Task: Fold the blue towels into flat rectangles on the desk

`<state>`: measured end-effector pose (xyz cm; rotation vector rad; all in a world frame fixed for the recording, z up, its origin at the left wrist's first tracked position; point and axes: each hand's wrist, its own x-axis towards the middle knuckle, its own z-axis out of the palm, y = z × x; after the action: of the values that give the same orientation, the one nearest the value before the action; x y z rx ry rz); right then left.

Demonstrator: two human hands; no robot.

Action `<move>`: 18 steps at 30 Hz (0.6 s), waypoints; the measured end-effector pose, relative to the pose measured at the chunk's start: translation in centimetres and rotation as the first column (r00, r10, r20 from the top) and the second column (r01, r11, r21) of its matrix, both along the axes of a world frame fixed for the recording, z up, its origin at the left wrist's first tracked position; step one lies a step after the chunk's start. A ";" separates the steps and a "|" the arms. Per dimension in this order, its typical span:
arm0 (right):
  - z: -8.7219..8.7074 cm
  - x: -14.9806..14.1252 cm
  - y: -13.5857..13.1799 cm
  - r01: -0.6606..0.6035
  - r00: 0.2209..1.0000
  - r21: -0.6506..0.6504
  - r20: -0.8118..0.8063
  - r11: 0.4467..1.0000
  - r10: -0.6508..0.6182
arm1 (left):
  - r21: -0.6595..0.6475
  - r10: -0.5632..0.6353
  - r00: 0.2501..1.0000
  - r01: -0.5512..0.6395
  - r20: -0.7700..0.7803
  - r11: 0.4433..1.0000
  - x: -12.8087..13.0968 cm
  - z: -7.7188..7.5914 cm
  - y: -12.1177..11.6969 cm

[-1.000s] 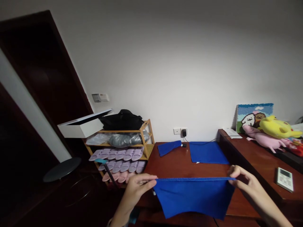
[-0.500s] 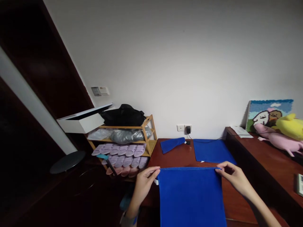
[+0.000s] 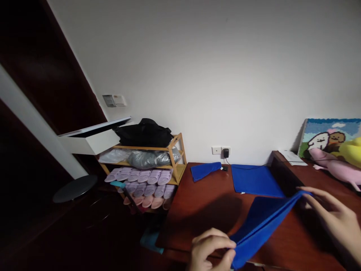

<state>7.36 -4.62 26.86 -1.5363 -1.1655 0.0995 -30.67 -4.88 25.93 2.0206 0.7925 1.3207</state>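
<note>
Between my two hands a blue cloth [image 3: 261, 222] is stretched on a slant, low at its left end and higher at its right. My left hand [image 3: 213, 250] pinches the near left corner, and my right hand [image 3: 332, 214] pinches the far right corner. The cloth hangs over the brown wooden table [image 3: 194, 210]. Behind it on the table lie a folded blue cloth [image 3: 205, 171], narrow and wedge-shaped, and a flat blue cloth [image 3: 254, 180] with a small white tag.
A wooden rack [image 3: 177, 165] with several slippers [image 3: 143, 176], a black bag [image 3: 143, 133] and a white box [image 3: 88, 143] stands left of the table. A black charger [image 3: 226, 152] sits in the wall socket. At the right are a pink plush toy [image 3: 332, 167] and a picture [image 3: 328, 139].
The cloth went from hanging down between level hands to a slanted sheet over the table. My left hand moved right and down; my right hand moved right. Both kept their pinch.
</note>
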 end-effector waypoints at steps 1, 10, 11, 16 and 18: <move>0.3 -0.5 1.4 -0.027 0.998 -0.001 -0.049 1.000 0.027 | -0.052 0.000 1.000 -0.001 -0.007 0.999 0.2 -0.5 0.0; -6.3 -15.7 21.7 -0.468 0.876 -0.179 0.037 0.866 0.481 | -0.415 0.430 0.903 -0.387 0.011 0.823 -4.3 -11.5 6.4; -7.7 -18.3 22.8 -0.492 0.861 -0.196 0.036 0.848 0.508 | -0.456 0.484 0.875 -0.438 -0.020 0.775 -5.4 -13.7 7.3; -15.4 -26.9 19.6 -0.575 0.794 -0.280 0.035 0.768 0.607 | -0.374 0.612 0.711 -0.703 -0.347 0.605 -11.2 -22.8 9.3; -19.2 -27.0 15.4 -0.567 0.792 -0.325 0.039 0.757 0.609 | -0.312 0.620 0.669 -0.742 -0.410 0.594 -12.9 -24.9 9.2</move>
<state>-19.61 10.74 7.63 -1.3847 -1.7932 0.6275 -43.62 4.34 1.06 1.5356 1.9767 1.0691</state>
